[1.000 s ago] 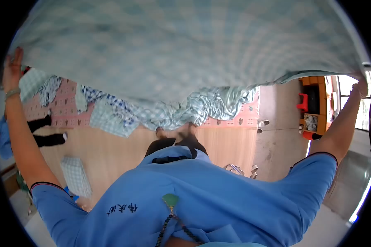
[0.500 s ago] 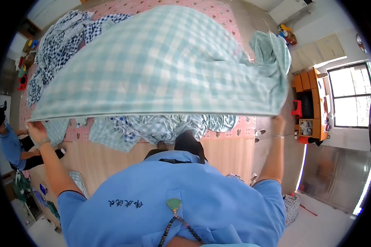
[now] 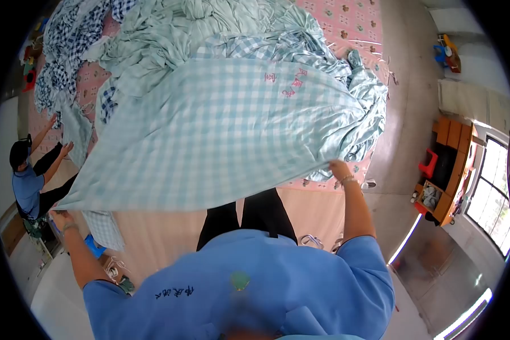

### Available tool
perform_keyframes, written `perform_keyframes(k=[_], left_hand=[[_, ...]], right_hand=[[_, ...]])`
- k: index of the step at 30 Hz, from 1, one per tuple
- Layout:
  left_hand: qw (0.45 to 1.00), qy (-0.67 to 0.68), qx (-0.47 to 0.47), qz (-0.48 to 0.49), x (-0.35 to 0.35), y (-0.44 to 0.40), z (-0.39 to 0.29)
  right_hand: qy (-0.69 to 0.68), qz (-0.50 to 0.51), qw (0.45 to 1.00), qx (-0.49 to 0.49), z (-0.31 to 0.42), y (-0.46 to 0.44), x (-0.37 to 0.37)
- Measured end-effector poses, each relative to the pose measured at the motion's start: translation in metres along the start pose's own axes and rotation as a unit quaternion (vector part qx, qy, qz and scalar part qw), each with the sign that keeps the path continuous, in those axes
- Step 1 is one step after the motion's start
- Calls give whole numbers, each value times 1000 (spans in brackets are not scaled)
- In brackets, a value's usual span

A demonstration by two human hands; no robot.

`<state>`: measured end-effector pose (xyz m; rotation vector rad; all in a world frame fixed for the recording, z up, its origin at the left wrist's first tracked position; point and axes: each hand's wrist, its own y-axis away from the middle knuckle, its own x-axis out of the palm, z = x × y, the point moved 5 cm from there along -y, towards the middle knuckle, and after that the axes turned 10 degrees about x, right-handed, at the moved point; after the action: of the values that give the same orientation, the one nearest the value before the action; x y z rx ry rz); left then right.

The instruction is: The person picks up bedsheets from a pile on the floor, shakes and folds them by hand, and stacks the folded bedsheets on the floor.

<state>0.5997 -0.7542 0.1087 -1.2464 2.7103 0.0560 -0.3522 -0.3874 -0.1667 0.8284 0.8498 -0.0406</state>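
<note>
A light green and white checked sheet (image 3: 209,136) with red stitched characters near its far right part is stretched in front of me. My left hand (image 3: 62,219) is closed on its near left corner, low and out to the side. My right hand (image 3: 339,169) pinches the near edge on the right, somewhat farther from my body. Between my hands the edge sags in a gentle curve. The sheet's far part lies over a heap of crumpled pale green cloth (image 3: 209,20), and its right end bunches into folds.
Dark blue checked cloths (image 3: 73,51) are piled at the far left on a pink patterned cover (image 3: 357,22). A co-worker in a blue shirt (image 3: 28,187) stands at left with arms out. A strip of checked cloth (image 3: 105,229) hangs over the pale wooden edge (image 3: 158,232). An orange desk (image 3: 456,153) stands at right.
The billowing sheet has come down flat onto the heap. My left hand has lowered toward me; my right hand has moved inward. Both still grip the edge. The co-worker has raised their arms.
</note>
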Motion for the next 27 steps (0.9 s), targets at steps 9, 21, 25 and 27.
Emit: perform_keyframes(k=[9, 21, 25, 27], left_hand=[[964, -227, 11, -136, 146, 35, 4], [902, -320, 83, 276, 220, -36, 141], [876, -231, -129, 403, 266, 190, 269], [803, -140, -260, 518, 253, 341, 342]], right_hand=[[16, 20, 998, 51, 75, -360, -61], [77, -76, 993, 39, 93, -466, -11], [169, -319, 914, -182, 147, -317, -53], [73, -44, 993, -81, 129, -260, -18]])
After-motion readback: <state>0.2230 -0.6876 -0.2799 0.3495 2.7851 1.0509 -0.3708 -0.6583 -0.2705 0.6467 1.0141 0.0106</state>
